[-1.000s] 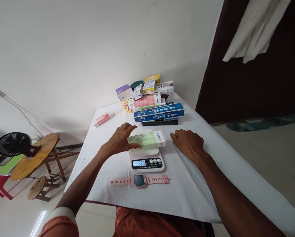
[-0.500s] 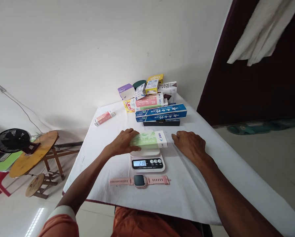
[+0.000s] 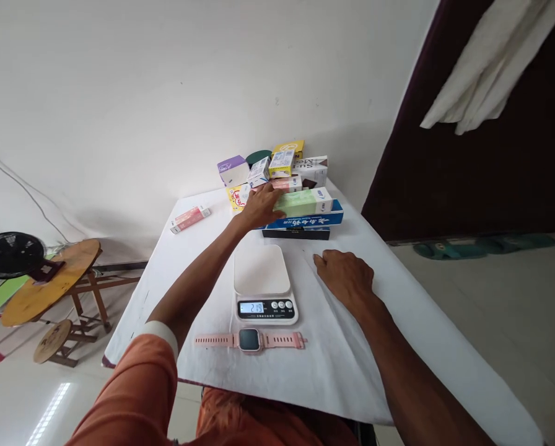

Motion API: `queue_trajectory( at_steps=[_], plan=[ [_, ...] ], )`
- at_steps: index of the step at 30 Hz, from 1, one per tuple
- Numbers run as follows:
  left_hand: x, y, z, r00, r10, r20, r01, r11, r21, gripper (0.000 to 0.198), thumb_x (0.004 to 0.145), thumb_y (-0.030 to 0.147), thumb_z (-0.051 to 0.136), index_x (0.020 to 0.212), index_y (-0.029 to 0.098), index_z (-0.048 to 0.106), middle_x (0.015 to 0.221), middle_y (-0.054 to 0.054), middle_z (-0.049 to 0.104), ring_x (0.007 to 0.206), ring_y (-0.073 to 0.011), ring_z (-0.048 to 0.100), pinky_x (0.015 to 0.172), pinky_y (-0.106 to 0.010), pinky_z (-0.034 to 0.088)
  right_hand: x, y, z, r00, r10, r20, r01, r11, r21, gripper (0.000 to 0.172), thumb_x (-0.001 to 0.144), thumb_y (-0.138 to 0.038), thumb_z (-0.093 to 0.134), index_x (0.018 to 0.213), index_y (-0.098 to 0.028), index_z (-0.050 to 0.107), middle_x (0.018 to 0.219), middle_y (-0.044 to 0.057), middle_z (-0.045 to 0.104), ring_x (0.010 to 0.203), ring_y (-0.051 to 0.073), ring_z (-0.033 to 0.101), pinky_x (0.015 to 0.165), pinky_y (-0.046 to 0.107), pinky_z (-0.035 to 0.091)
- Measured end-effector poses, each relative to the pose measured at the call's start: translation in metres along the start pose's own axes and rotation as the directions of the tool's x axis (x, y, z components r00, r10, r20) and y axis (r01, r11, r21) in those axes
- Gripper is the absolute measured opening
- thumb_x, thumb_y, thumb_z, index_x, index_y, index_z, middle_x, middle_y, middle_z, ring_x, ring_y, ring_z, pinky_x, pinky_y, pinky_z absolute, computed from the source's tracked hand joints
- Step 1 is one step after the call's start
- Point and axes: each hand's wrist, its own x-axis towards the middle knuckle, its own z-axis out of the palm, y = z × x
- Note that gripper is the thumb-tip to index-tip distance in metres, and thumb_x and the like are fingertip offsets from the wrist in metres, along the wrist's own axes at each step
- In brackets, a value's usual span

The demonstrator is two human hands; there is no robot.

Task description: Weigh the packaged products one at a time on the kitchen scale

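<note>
My left hand [image 3: 261, 205] grips the left end of a green and white box [image 3: 305, 202], at the blue toothpaste boxes [image 3: 324, 219] of the pile. Right of the white scale [image 3: 261, 270], my right hand [image 3: 345, 279] rests on the cloth with its fingers curled; whether anything is inside them is hidden. Nothing lies on the scale's plate, and its display [image 3: 251, 307] reads 219. A pink watch [image 3: 249, 339] lies flat in front of the scale.
Behind the blue boxes are a purple box [image 3: 233, 171], yellow boxes [image 3: 282, 162] and a white and brown box [image 3: 315, 167]. A pink box [image 3: 191, 219] lies apart at the left. A fan [image 3: 12, 255] stands on a wooden table [image 3: 80, 251] beyond.
My left hand has lifted the green box off the scale and moved it back to the pile. My right hand remains curled beside the scale. The camera view has shifted slightly.
</note>
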Motion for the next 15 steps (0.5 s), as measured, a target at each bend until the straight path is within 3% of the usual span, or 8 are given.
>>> queue_trajectory(
  at_steps=[3, 6, 8, 9, 11, 12, 15],
  plan=[
    [-0.005, -0.012, 0.007, 0.996, 0.039, -0.081, -0.043, 0.998, -0.055, 0.06, 0.088, 0.039, 0.08, 0.141, 0.023, 0.059, 0.144, -0.015, 0.058, 0.136, -0.0376, 0.052, 0.111, -0.056, 0.044, 0.002, 0.002, 0.002, 1.0, -0.004, 0.006, 0.004, 1.0, -0.017, 0.048, 0.107, -0.036, 0.032, 0.104, -0.016, 0.075, 0.104, 0.018, 0.076, 0.1, 0.032, 0.073, 0.072, 0.036, 0.045],
    [-0.023, -0.044, 0.009, 0.975, 0.031, -0.222, -0.07, 0.983, -0.17, 0.053, 0.097, 0.048, 0.068, 0.142, 0.022, 0.058, 0.14, -0.014, 0.061, 0.129, -0.0315, 0.057, 0.11, -0.048, 0.047, 0.005, 0.004, 0.003, 1.0, -0.002, 0.021, 0.003, 1.0, -0.013, 0.048, 0.107, -0.037, 0.031, 0.098, -0.017, 0.074, 0.099, 0.017, 0.076, 0.094, 0.032, 0.073, 0.068, 0.036, 0.043],
    [-0.038, -0.078, 0.01, 0.959, -0.112, -0.26, 0.057, 0.976, -0.208, 0.046, 0.104, 0.043, 0.056, 0.144, 0.02, 0.055, 0.142, -0.016, 0.059, 0.128, -0.0282, 0.058, 0.111, -0.044, 0.047, 0.006, 0.005, 0.004, 0.999, 0.005, 0.035, -0.005, 1.0, -0.001, 0.047, 0.107, -0.038, 0.031, 0.094, -0.018, 0.072, 0.096, 0.016, 0.075, 0.091, 0.032, 0.072, 0.066, 0.035, 0.042],
    [-0.045, -0.098, 0.011, 0.943, -0.227, -0.242, 0.18, 0.963, -0.201, 0.045, 0.105, 0.038, 0.052, 0.146, 0.019, 0.053, 0.144, -0.018, 0.057, 0.129, -0.028, 0.057, 0.112, -0.044, 0.046, 0.007, 0.005, 0.004, 0.999, 0.006, 0.038, -0.006, 1.0, 0.006, 0.047, 0.107, -0.038, 0.031, 0.092, -0.019, 0.072, 0.095, 0.016, 0.075, 0.089, 0.032, 0.072, 0.065, 0.035, 0.042],
    [-0.061, -0.139, 0.014, 0.871, -0.476, -0.121, 0.467, 0.879, -0.092, 0.052, 0.102, 0.032, 0.055, 0.152, 0.019, 0.045, 0.154, -0.019, 0.05, 0.142, -0.0309, 0.048, 0.117, -0.048, 0.04, 0.008, 0.006, 0.005, 0.999, 0.001, 0.036, -0.001, 1.0, 0.013, 0.046, 0.107, -0.038, 0.031, 0.09, -0.019, 0.07, 0.094, 0.015, 0.075, 0.085, 0.031, 0.071, 0.064, 0.035, 0.041],
    [-0.069, -0.159, 0.016, 0.811, -0.583, -0.035, 0.583, 0.812, -0.015, 0.061, 0.098, 0.032, 0.06, 0.154, 0.021, 0.041, 0.16, -0.018, 0.045, 0.148, -0.0319, 0.041, 0.12, -0.049, 0.035, 0.009, 0.006, 0.006, 0.999, -0.001, 0.035, 0.0, 1.0, 0.012, 0.046, 0.107, -0.038, 0.031, 0.089, -0.02, 0.069, 0.093, 0.015, 0.075, 0.083, 0.03, 0.071, 0.064, 0.035, 0.041],
    [-0.086, -0.209, 0.02, 0.725, -0.686, 0.065, 0.685, 0.728, 0.032, 0.08, 0.077, 0.032, 0.08, 0.148, 0.021, 0.045, 0.161, -0.02, 0.043, 0.153, -0.0387, 0.033, 0.123, -0.053, 0.027, 0.011, 0.006, 0.007, 0.999, 0.014, 0.049, -0.014, 1.0, -0.003, 0.044, 0.107, -0.037, 0.032, 0.086, -0.021, 0.067, 0.089, 0.014, 0.074, 0.08, 0.03, 0.07, 0.063, 0.035, 0.041]
  ],
)
